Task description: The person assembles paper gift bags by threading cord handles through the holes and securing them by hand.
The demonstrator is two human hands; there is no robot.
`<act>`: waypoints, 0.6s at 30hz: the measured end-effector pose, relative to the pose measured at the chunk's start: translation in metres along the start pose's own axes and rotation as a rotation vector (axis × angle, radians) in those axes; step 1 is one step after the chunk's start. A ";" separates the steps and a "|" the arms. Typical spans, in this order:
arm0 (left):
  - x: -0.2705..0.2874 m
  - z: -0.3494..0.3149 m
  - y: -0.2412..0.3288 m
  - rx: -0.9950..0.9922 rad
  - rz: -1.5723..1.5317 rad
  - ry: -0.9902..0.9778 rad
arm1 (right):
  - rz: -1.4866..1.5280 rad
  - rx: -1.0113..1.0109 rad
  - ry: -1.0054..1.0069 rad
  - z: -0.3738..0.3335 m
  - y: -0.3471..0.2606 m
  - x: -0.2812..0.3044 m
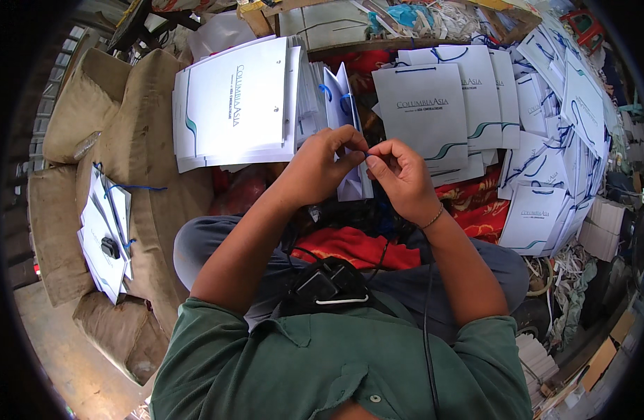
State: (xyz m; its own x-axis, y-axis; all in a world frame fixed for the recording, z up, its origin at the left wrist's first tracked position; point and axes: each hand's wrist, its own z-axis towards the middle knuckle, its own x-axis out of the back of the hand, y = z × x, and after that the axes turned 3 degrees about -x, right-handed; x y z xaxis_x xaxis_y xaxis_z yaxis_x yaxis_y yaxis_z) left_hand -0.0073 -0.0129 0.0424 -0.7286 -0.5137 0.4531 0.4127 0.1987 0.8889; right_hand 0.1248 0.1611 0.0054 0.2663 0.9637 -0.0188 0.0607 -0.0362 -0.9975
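My left hand (pixel 327 162) and my right hand (pixel 404 178) meet in front of me, fingertips pinched together on a short dark blue cord (pixel 367 155). Just behind and below them stands a narrow white paper bag (pixel 351 183), seen nearly edge-on. A blue cord handle (pixel 346 103) loops at its upper part. How the cord between my fingers joins the bag is hidden by my left hand.
Flat white bags without cords (pixel 255 105) lie stacked at left. Finished-looking bags with blue handles (pixel 423 115) lie at right, with a larger heap (pixel 546 150) beyond. A brown cushioned sofa (pixel 150 140) holds more bags (pixel 105 234). Red cloth (pixel 350 246) lies by my crossed legs.
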 end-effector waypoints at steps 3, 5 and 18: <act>0.002 0.000 0.006 -0.003 0.017 -0.012 | 0.070 -0.050 -0.038 0.000 -0.005 0.002; 0.001 -0.001 0.007 -0.012 0.053 -0.010 | 0.058 -0.015 -0.034 0.002 -0.009 0.003; -0.010 -0.003 0.002 -0.022 0.094 0.023 | -0.489 0.246 0.098 0.002 -0.027 0.001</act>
State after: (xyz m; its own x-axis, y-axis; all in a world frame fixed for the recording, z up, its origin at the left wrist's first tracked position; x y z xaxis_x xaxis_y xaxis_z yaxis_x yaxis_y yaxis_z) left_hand 0.0024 -0.0098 0.0396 -0.6737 -0.5127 0.5323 0.4902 0.2289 0.8410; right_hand 0.1215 0.1632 0.0322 0.3523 0.8234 0.4448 -0.0238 0.4830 -0.8753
